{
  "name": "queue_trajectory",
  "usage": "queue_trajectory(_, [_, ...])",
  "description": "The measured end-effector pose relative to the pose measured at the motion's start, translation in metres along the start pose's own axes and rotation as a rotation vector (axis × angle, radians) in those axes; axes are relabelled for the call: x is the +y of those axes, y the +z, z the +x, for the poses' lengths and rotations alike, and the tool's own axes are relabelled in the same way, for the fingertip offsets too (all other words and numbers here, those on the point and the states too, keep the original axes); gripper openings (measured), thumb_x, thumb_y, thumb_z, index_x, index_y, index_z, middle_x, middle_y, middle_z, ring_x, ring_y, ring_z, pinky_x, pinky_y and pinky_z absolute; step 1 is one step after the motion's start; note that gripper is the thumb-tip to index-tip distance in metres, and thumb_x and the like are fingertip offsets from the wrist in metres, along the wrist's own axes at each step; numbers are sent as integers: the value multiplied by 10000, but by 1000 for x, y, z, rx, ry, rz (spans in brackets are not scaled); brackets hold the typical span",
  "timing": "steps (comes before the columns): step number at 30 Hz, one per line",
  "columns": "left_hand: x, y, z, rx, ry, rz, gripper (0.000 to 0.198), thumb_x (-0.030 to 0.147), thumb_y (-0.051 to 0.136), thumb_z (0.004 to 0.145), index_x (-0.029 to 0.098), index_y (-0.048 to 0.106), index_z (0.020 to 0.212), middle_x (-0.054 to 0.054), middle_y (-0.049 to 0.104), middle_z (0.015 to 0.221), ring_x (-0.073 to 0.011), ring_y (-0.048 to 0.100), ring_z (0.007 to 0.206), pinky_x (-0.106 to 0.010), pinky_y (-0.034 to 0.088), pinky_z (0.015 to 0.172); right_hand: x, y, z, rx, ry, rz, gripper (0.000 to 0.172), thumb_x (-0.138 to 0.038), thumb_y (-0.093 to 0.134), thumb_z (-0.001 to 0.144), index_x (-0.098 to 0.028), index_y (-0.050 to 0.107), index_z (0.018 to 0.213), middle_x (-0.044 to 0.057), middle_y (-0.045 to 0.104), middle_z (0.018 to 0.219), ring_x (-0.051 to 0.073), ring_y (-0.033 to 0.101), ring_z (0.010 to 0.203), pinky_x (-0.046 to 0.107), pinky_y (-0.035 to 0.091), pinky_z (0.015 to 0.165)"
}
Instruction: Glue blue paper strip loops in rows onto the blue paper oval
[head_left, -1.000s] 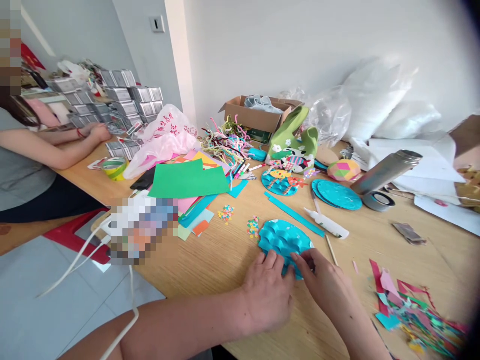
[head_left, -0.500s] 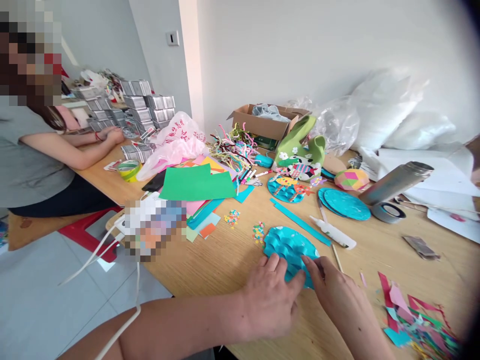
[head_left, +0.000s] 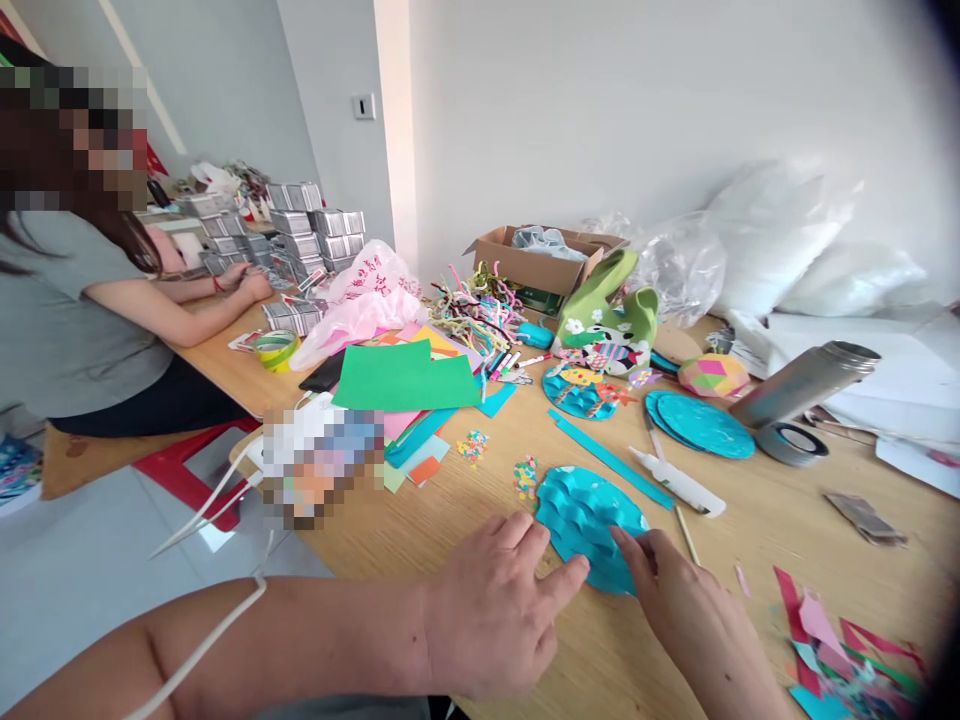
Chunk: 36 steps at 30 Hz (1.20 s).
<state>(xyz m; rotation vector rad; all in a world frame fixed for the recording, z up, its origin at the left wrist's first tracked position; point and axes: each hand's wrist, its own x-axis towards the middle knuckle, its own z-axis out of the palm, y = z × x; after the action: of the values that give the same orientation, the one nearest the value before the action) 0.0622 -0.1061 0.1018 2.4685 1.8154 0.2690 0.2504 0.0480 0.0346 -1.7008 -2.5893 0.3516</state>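
Observation:
A blue disc (head_left: pixel 589 510) with wavy raised paper strips lies flat on the wooden table in front of me. My left hand (head_left: pixel 506 600) is at its lower left edge, fingers apart, with the index finger pointing toward the rim; nothing shows in it. At the disc's right side my right hand (head_left: pixel 675 590) has thumb and index finger pinched at the blue paper edge; what lies between the fingertips is hidden. Small coloured paper dots (head_left: pixel 526 477) lie just left of the disc. A white glue bottle (head_left: pixel 679 482) and a long blue strip (head_left: pixel 611 458) lie behind it.
Green paper sheets (head_left: pixel 409 378) and a pile of pipe cleaners (head_left: pixel 480 310) are farther back. A metal flask (head_left: pixel 806 382), blue discs (head_left: pixel 697 424) and paper scraps (head_left: pixel 832 640) are at right. At left a person (head_left: pixel 90 310) sits with forearms on the table. A white cable (head_left: pixel 202 650) crosses my left arm.
My left hand has drawn back from the disc toward the lower left, uncovering more of it. My right hand stays at its right side. The whole view has shifted slightly.

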Motion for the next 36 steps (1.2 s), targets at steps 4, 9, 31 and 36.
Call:
queue_trajectory(4, [2,0,4,5,19,16,523,337,366,975,155,348,1466,-150,545,1176,-287,490,1085,-412,439,900,-1,-2,-1,15,-1,-49,311,-485,362,968,-263,424,760,48,693,658,292,722,716,294,351,541])
queue_trajectory(9, [4,2,7,7,32,41,525,343,362,974,145,354,1460,-153,543,1161,-295,497,1076,-418,444,889,-3,-6,-3,17,15,-75,315,-480,372,980,-256,436,768,61,708,678,295,728,734,292,358,551])
queue_trajectory(31, [-15,-32,-1,129,-64,274,515,296,382,957,165,377,1455,-172,557,1220,-323,509,1124,-453,449,908,-6,-15,-5,-34,16,-115,332,-487,355,999,-257,459,784,46,729,707,293,733,776,302,404,559])
queue_trajectory(36, [-25,-39,-20,128,-172,368,506,275,420,942,146,415,1431,-171,564,1244,-322,483,1172,-449,435,924,-6,-19,-6,-66,34,-102,349,-493,339,997,-261,437,755,50,735,731,291,734,797,309,429,576])
